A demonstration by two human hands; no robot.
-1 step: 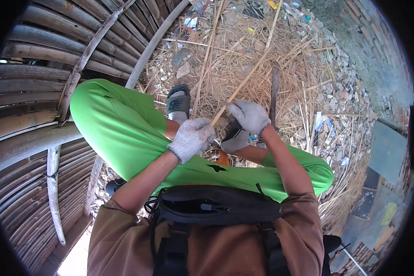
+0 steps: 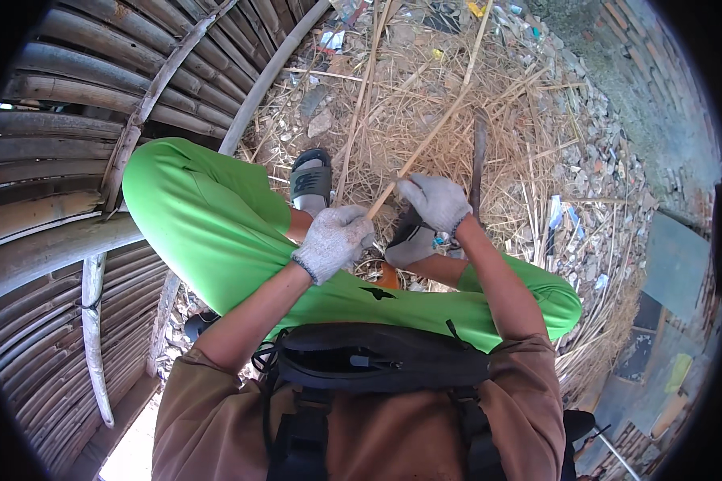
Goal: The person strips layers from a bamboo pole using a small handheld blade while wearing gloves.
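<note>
A long, thin, pale strip (image 2: 435, 132), looking like split bamboo, slants from between my legs to the far edge of the view. My left hand (image 2: 334, 242), in a greyish-white knit glove, is closed around its near end. Farther along, my right hand (image 2: 437, 204), in a matching glove, pinches the strip between thumb and fingers. A short gap of strip shows between the two hands. Beside my right hand is a dark, narrow bar (image 2: 479, 156), its near end hidden behind the wrist; I cannot tell its kind.
Straw-like shavings (image 2: 425, 104) and rubble cover the ground ahead. A bamboo slat wall (image 2: 80, 120) stands at left, a brick wall (image 2: 658, 88) at right. My sandalled foot (image 2: 310, 178) and green trousers (image 2: 208, 216) frame the hands. A black bag (image 2: 377, 361) crosses my front.
</note>
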